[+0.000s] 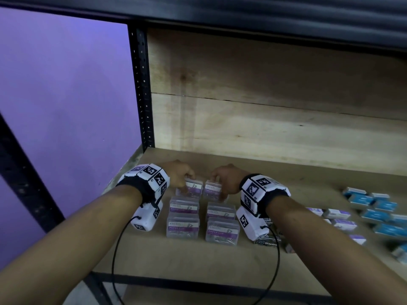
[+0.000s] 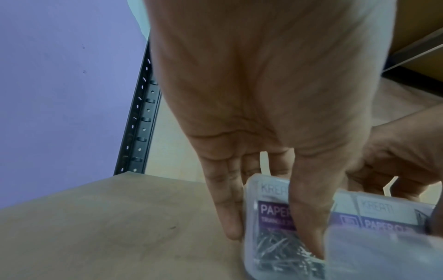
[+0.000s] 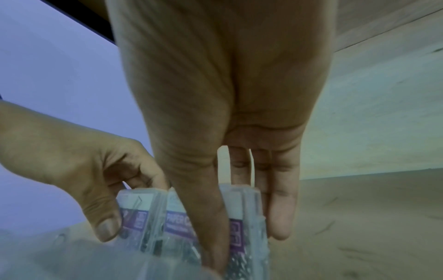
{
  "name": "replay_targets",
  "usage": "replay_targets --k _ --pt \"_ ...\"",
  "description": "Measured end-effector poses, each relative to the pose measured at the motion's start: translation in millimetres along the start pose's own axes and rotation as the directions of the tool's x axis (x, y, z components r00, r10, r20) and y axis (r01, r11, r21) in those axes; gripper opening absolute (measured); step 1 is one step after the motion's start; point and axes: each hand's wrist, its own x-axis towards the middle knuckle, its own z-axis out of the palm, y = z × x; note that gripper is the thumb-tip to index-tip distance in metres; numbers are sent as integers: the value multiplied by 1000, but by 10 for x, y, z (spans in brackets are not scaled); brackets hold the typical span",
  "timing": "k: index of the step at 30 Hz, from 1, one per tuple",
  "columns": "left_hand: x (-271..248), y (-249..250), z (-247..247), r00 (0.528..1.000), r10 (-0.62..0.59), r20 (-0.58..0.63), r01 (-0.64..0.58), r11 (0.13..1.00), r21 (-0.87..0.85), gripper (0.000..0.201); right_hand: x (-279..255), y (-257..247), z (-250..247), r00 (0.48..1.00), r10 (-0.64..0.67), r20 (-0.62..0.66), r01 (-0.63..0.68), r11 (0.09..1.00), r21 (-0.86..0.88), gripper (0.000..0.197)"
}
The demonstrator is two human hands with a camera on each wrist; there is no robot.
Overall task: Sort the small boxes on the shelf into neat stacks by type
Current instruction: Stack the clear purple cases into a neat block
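On the shelf (image 1: pixel 198 256), left hand (image 1: pixel 178 173) and right hand (image 1: pixel 226 177) each grip 1 paper-clip box (image 1: pixel 193 187).

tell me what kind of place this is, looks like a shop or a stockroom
Probably a stockroom or stationery shop's storage shelf. A slotted metal upright carries bare wooden shelf boards, which hold many identical paper clip boxes and loose blue cartons being sorted.

Wooden shelf (image 1: pixel 198 256) with small boxes (image 1: pixel 183 226)
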Motion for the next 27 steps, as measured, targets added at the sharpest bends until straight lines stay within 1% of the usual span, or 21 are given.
replay_targets --k 5,7,10,18,24,27 --pt "-64 20 35 1000 8 -13 -8 1000 -23 30 -93 21 18 1000 -12 2 12 999 38 54" --pt "-84 40 41 1000 9 -7 -9 1000 -20 28 -116 26 21 1000 -12 0 12 999 50 49" --pt "-111 64 54 1000 20 -1 -20 1000 -19 28 -131 36 45 1000 -8 -19 9 999 50 45" --pt "-147 70 51 1000 23 14 -22 999 -49 27 -151 48 83 998 -19 -59 24 997 75 46" --pt "-202 66 2 1000 -6 13 7 994 -111 35 -215 63 34 996 -8 -87 19 991 133 50" --pt "-263 66 -31 1000 -15 -23 11 987 -157 39 -289 68 0 991 -2 -131 28 979 200 46"
